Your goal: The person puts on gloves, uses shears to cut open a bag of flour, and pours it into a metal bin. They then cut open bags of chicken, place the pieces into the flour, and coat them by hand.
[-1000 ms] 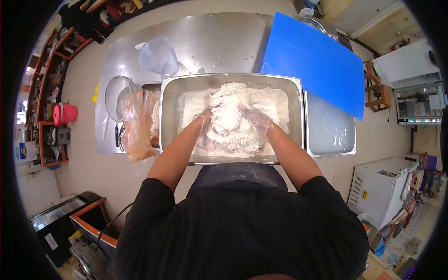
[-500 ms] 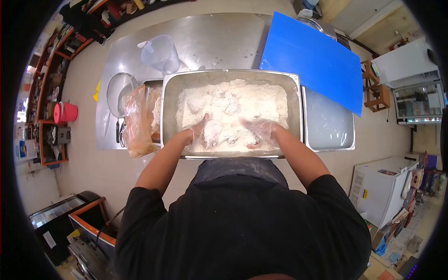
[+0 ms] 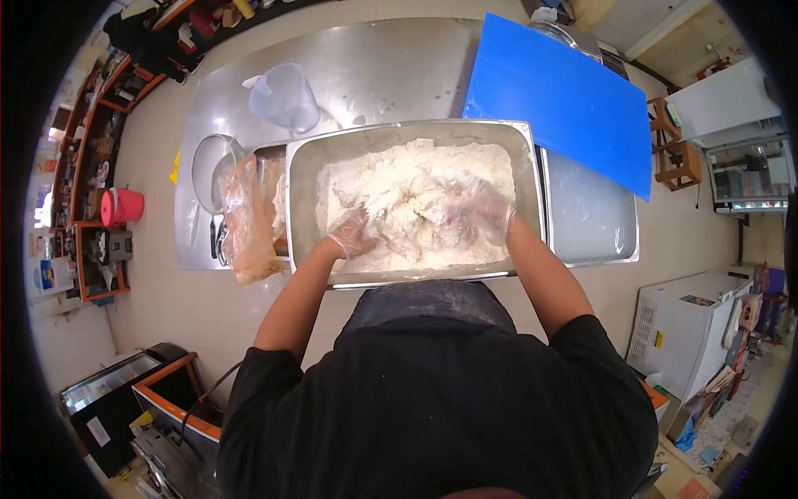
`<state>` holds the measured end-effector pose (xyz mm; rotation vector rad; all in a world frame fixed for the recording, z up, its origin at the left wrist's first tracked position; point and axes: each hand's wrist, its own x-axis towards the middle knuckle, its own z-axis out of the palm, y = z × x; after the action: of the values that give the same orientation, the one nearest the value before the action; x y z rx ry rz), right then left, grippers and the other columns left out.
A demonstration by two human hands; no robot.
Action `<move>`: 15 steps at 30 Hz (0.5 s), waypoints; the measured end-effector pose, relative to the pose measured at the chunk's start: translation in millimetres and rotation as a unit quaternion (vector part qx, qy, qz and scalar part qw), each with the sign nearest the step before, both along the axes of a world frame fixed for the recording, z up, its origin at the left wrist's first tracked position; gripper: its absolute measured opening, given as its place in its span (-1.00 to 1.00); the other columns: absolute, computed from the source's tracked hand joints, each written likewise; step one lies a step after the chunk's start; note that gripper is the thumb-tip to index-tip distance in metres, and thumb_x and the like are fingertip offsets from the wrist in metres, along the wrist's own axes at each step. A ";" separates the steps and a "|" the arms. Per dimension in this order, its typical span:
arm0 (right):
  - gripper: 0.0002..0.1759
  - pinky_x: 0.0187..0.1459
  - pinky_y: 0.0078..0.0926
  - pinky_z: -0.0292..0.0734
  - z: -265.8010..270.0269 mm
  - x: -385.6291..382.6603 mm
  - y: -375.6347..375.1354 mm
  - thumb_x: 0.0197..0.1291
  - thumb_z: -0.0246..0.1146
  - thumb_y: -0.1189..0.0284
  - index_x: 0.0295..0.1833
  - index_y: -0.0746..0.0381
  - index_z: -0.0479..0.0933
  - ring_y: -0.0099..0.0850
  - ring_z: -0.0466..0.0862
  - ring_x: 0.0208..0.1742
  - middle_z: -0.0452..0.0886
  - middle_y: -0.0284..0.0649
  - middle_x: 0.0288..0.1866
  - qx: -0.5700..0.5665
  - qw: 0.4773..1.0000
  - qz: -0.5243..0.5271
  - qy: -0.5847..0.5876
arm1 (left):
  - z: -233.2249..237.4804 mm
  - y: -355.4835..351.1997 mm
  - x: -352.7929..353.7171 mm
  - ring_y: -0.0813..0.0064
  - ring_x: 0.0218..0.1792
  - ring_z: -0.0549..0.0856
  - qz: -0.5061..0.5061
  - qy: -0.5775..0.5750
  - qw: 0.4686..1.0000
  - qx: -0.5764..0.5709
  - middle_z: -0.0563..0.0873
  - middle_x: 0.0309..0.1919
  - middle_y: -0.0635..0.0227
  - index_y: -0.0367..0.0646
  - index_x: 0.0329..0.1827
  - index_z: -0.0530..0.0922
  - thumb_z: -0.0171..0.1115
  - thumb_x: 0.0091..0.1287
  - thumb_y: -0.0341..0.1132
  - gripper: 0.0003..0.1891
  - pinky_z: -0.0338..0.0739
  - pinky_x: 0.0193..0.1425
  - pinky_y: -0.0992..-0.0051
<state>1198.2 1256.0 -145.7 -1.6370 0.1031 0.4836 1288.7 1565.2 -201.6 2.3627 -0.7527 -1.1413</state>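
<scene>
A large steel pan (image 3: 303, 191) filled with white flour (image 3: 416, 179) sits in front of me on a steel table (image 3: 374, 71). Floured pieces lie half buried in it. Both hands wear thin clear gloves dusted with flour. My left hand (image 3: 353, 234) digs into the flour at the pan's near left, fingers curled around a clump. My right hand (image 3: 485, 208) is pressed into the flour at the right side, fingers spread and blurred by motion.
A clear plastic bag (image 3: 245, 220) with brownish contents stands left of the pan. A clear measuring jug (image 3: 284, 96) and a round sieve (image 3: 212, 162) lie further left. A blue cutting board (image 3: 565, 100) leans at the right, above a second steel pan (image 3: 590, 220).
A second ago both hands lifted a heap of flour at the pan's middle. They dropped it, went low near the front edge, and now have spread apart and dug in again.
</scene>
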 end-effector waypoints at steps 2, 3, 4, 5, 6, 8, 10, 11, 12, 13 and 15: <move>-0.11 0.52 -0.09 0.06 -82.5 8.4 -35.0 0.12 0.33 -0.14 0.44 0.16 0.32 -0.16 0.19 0.53 0.30 -0.02 0.48 -0.131 0.991 0.031 -0.023 | -16.1 9.6 9.1 0.05 0.51 0.18 0.085 -0.043 0.992 0.083 0.14 0.45 -0.33 -0.34 0.56 -0.22 0.29 0.08 0.37 0.28 0.06 0.56 0.32; -0.10 0.51 -0.03 0.06 -123.4 12.6 -52.4 0.14 0.28 -0.20 0.45 0.15 0.32 -0.16 0.13 0.56 0.26 -0.02 0.51 -0.195 0.979 0.047 -0.032 | -27.4 8.9 17.0 0.03 0.50 0.22 0.160 -0.087 0.969 0.165 0.17 0.44 -0.32 -0.36 0.56 -0.18 0.24 0.08 0.41 0.27 0.10 0.55 0.29; -0.07 0.49 -0.02 0.09 -110.7 13.7 -43.5 0.13 0.26 -0.23 0.45 0.14 0.31 -0.16 0.10 0.57 0.25 -0.02 0.52 -0.157 0.987 -0.004 -0.022 | -37.9 8.1 25.8 0.03 0.50 0.22 0.206 -0.091 0.957 0.181 0.18 0.44 -0.30 -0.37 0.55 -0.12 0.17 0.09 0.45 0.24 0.11 0.54 0.27; -0.07 0.46 0.01 0.11 -89.9 19.6 -30.5 0.13 0.25 -0.25 0.46 0.14 0.31 -0.15 0.09 0.57 0.23 -0.03 0.53 -0.088 0.995 -0.044 0.023 | -48.5 7.5 34.4 0.02 0.50 0.22 0.253 -0.096 0.943 0.195 0.20 0.45 -0.27 -0.37 0.54 -0.05 0.10 0.11 0.49 0.22 0.12 0.54 0.25; -0.06 0.43 0.04 0.13 -65.6 25.6 -16.1 0.13 0.24 -0.26 0.47 0.13 0.30 -0.14 0.08 0.57 0.22 -0.04 0.54 -0.021 0.994 -0.089 0.067 | -56.5 7.3 46.6 0.03 0.51 0.19 0.274 -0.065 0.949 0.142 0.20 0.46 -0.22 -0.37 0.52 0.04 0.02 0.13 0.52 0.18 0.11 0.55 0.24; -0.07 0.37 0.21 0.12 -29.5 42.8 14.8 0.14 0.26 -0.23 0.47 0.13 0.29 -0.09 0.11 0.55 0.19 -0.05 0.55 0.100 0.966 -0.129 0.200 | -72.1 -3.2 77.2 0.01 0.49 0.24 0.242 -0.052 0.967 0.068 0.28 0.43 -0.16 -0.40 0.49 0.15 -0.07 0.15 0.56 0.16 0.10 0.55 0.21; -0.08 0.30 0.38 0.10 -50.9 58.8 28.3 0.13 0.30 -0.20 0.47 0.13 0.29 -0.06 0.14 0.52 0.17 -0.06 0.56 0.095 0.963 -0.101 0.229 | -72.3 -26.0 83.5 0.02 0.45 0.32 0.182 -0.062 0.972 0.133 0.33 0.41 -0.15 -0.43 0.48 0.14 -0.07 0.11 0.60 0.21 0.11 0.54 0.21; -0.09 0.27 0.46 0.09 -71.3 65.0 31.9 0.13 0.32 -0.18 0.47 0.12 0.30 -0.05 0.16 0.51 0.16 -0.05 0.56 0.070 0.974 -0.065 0.204 | -130.5 -16.2 105.0 0.02 0.45 0.31 0.152 -0.016 0.985 0.083 0.35 0.40 -0.13 -0.42 0.49 0.14 -0.08 0.11 0.61 0.22 0.12 0.54 0.23; -0.10 0.27 0.39 0.15 -59.1 66.8 36.5 0.12 0.33 -0.16 0.46 0.13 0.30 -0.07 0.20 0.49 0.20 -0.05 0.54 0.073 0.981 -0.029 0.177 | -187.1 -6.5 125.6 0.03 0.46 0.30 0.123 0.035 0.991 0.033 0.37 0.39 -0.11 -0.41 0.49 0.13 -0.09 0.10 0.61 0.22 0.12 0.54 0.26; -0.10 0.26 0.33 0.21 -45.5 68.5 41.3 0.12 0.35 -0.13 0.46 0.13 0.31 -0.09 0.24 0.46 0.23 -0.04 0.51 0.078 0.986 0.006 0.149 | -130.2 -17.4 106.4 0.05 0.48 0.27 0.131 0.062 0.989 -0.001 0.34 0.43 -0.04 -0.29 0.52 0.11 -0.16 0.18 0.58 0.13 0.09 0.55 0.25; -0.13 0.20 0.04 0.39 -44.3 56.5 48.5 0.12 0.37 -0.09 0.43 0.17 0.33 -0.16 0.40 0.34 0.42 -0.06 0.36 0.081 0.975 0.012 0.206 | -6.0 -43.0 66.6 0.15 0.53 0.14 0.203 0.158 0.966 -0.038 0.18 0.54 0.18 -0.01 0.58 0.07 -0.37 0.35 0.47 -0.08 -0.03 0.57 0.21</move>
<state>1254.7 1304.5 -190.0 -1.3613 0.3435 0.8246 1355.3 1522.1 -207.5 2.0677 -0.1862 -1.2333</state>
